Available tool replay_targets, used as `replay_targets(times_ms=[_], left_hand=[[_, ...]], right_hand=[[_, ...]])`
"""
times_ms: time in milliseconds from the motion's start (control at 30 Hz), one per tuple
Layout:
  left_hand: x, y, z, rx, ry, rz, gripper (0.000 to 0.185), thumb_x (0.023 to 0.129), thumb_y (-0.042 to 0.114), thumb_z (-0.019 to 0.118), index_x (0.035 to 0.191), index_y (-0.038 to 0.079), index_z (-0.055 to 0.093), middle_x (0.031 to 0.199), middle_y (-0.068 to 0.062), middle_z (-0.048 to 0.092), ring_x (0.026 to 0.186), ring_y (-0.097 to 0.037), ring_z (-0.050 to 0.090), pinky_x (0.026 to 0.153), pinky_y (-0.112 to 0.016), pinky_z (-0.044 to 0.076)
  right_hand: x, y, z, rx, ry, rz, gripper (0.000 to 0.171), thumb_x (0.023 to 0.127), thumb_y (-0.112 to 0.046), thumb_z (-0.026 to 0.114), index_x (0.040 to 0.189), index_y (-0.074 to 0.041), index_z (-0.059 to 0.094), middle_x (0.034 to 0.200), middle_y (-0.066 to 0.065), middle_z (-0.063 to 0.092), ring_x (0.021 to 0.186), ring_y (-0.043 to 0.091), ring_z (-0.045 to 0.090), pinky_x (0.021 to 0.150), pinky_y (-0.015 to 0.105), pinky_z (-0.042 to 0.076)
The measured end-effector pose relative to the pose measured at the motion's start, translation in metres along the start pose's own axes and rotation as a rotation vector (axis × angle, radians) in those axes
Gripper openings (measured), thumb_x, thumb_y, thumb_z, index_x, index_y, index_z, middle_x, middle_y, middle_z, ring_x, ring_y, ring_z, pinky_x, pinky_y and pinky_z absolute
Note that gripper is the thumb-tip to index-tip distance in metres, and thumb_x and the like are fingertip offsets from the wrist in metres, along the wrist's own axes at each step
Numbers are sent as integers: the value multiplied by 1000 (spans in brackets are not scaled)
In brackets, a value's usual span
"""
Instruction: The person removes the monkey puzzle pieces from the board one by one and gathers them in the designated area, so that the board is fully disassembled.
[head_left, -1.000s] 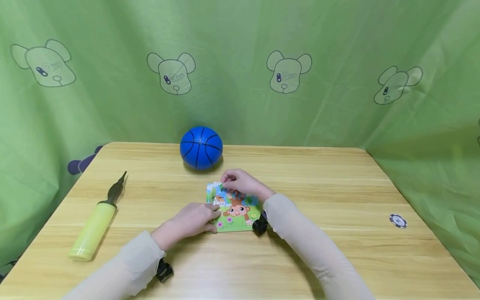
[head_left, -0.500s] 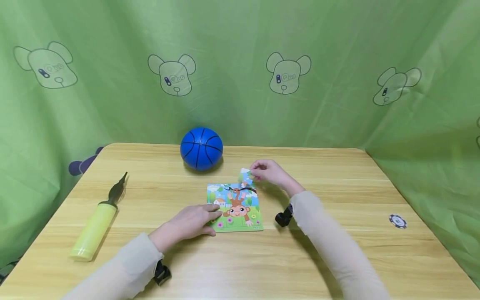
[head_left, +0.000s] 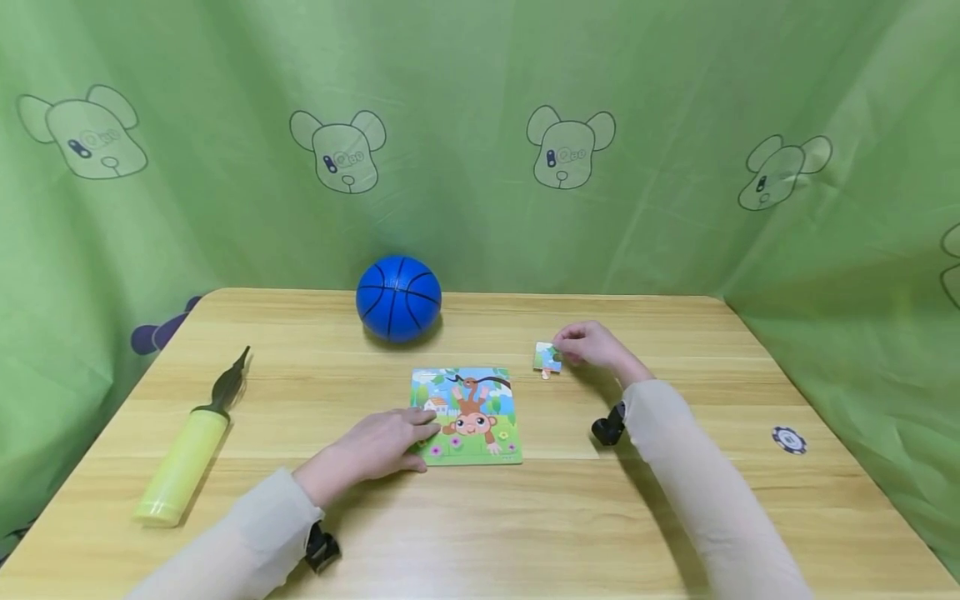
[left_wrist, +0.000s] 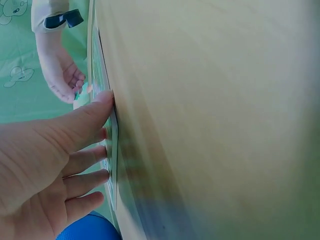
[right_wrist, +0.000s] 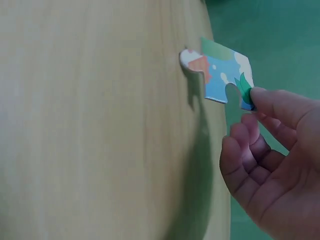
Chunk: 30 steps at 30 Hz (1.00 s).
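A flat jigsaw puzzle (head_left: 480,404) with a cartoon monkey hanging from a branch lies on the wooden table. My left hand (head_left: 378,446) rests on its left side, fingers fairly straight over the picture. In the left wrist view, the thumb of that left hand (left_wrist: 55,165) touches the puzzle's edge. Farther right and back, my right hand (head_left: 595,343) pinches one jigsaw piece (head_left: 547,357) by its corner. The right wrist view shows this jigsaw piece (right_wrist: 222,70), blue and green with an orange-and-white tab, held just off the table between thumb and finger.
A blue ball (head_left: 398,298) with basketball lines sits at the back of the table. On the left lies a yellow hand pump (head_left: 183,467) with a black nozzle. A poker chip (head_left: 789,440) lies at the right. Green curtain (head_left: 465,225) surrounds the table.
My right hand has lifted the jigsaw piece from the puzzle's upper left and carried it right, beyond the puzzle's right edge. The left hand has stayed on the puzzle.
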<state>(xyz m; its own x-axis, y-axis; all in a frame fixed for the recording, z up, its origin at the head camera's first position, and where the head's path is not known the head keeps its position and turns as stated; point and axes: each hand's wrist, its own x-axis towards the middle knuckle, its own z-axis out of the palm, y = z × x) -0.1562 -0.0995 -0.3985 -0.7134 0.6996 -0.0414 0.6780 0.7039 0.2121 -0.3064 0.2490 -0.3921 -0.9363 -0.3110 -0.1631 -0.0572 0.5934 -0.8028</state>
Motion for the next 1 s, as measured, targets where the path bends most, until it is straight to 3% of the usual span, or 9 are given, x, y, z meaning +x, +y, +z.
replay_targets(times_ms=[267, 500, 767, 1000], left_hand=[[-1, -1, 2, -1, -4, -4, 57, 84, 34, 66, 130, 5, 52, 137, -15, 43, 125, -31, 40, 100, -43, 36], [-2, -2, 3, 2, -2, -2, 57, 84, 34, 65, 131, 5, 52, 138, -15, 43, 125, -31, 40, 100, -42, 36], [-2, -2, 3, -23, 14, 9, 57, 84, 33, 66, 130, 3, 52, 136, -16, 44, 124, -32, 41, 99, -44, 37], [-2, -3, 3, -51, 15, 2, 56, 84, 32, 66, 129, 3, 53, 137, -15, 44, 125, -31, 40, 100, -43, 36]], right_hand=[[10, 15, -1, -72, 46, 45, 21, 91, -10, 58, 102, 6, 65, 85, 9, 64, 70, 15, 55, 63, 26, 51], [8, 13, -1, -91, 45, 31, 20, 89, -17, 62, 94, 2, 68, 80, 8, 63, 65, 15, 54, 58, 26, 50], [10, 12, 1, -106, 75, 126, 20, 91, -12, 59, 100, 4, 67, 74, 6, 60, 64, 14, 52, 57, 25, 48], [9, 11, 2, -113, 74, 134, 20, 91, -12, 59, 101, 3, 67, 75, 7, 59, 64, 16, 52, 57, 26, 48]])
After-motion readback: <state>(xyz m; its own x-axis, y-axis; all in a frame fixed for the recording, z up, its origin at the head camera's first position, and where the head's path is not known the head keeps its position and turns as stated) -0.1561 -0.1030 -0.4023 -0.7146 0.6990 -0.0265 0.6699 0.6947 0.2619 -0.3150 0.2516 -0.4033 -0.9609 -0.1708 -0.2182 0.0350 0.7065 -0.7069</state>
